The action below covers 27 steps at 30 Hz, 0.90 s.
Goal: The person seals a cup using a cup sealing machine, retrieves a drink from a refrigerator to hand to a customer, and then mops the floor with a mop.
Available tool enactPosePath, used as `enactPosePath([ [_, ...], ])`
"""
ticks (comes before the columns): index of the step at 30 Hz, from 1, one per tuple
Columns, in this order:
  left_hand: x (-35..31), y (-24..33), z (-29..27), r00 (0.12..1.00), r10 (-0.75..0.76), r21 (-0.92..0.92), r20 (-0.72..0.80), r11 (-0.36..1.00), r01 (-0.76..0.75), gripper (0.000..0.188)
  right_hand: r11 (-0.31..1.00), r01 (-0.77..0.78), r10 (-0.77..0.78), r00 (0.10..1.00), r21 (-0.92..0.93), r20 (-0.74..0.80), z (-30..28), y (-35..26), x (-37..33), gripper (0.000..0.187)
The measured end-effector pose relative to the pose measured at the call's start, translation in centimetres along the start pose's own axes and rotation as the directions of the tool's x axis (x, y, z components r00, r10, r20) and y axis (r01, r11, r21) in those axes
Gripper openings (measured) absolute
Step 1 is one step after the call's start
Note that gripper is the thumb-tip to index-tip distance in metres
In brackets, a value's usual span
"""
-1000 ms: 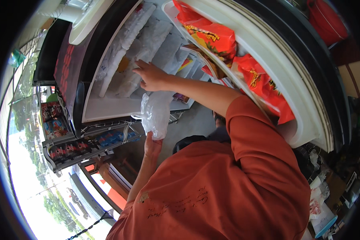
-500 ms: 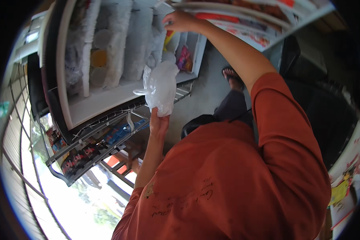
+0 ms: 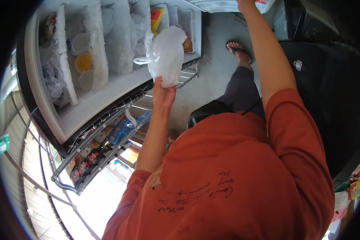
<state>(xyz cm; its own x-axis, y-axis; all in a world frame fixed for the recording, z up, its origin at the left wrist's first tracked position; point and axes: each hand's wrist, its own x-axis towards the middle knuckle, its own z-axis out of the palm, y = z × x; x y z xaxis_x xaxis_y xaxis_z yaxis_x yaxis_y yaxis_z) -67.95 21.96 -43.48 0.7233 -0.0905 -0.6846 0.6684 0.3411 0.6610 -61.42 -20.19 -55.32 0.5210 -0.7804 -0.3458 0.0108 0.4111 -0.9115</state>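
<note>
Far left of the fingers of the left hand (image 3: 164, 94), clear plastic bags (image 3: 53, 78) lie in a freezer (image 3: 92, 111); nearer, left of those fingers, an orange tub (image 3: 83, 63) sits between frosted shelves (image 3: 97, 48); below left of them lie blue packets (image 3: 126, 128); the fingers themselves are closed around the lower end of a white plastic bag (image 3: 168, 54), which rises directly above them; far up and right, the right hand (image 3: 247, 3) overlaps the freezer door (image 3: 218, 6), its fingers cut off by the upper edge, so I cannot tell their opening or hold.
</note>
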Motion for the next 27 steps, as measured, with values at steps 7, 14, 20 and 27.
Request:
enactPosePath([
  [7, 5.4, 4.0, 1.6, 0.952, 0.286, -0.266, 0.107, 0.931, -0.25, 0.044, 0.95, -0.019, 0.054, 0.993, -0.311, 0.104, -1.1, -1.7, 2.9, 0.054],
  [14, 13.0, 7.9, 0.1, 0.907, 0.415, -0.421, -0.071, 0.812, -0.404, 0.036, 0.98, -0.029, 0.021, 0.999, -0.199, -0.039, 0.1, -3.5, 1.7, 0.039],
  [20, 18.8, 12.9, -0.6, 0.87, 0.407, -0.498, -0.28, 0.713, -0.494, 0.029, 0.982, -0.033, 0.035, 0.999, -0.188, 0.006, -0.8, -4.1, 0.7, 0.034],
  [27, 22.6, 17.8, -7.3, 0.839, 0.467, -0.524, -0.28, 0.658, -0.541, 0.04, 0.984, -0.101, 0.115, 0.989, -0.149, 0.089, -0.3, -6.1, -1.1, 0.034],
])
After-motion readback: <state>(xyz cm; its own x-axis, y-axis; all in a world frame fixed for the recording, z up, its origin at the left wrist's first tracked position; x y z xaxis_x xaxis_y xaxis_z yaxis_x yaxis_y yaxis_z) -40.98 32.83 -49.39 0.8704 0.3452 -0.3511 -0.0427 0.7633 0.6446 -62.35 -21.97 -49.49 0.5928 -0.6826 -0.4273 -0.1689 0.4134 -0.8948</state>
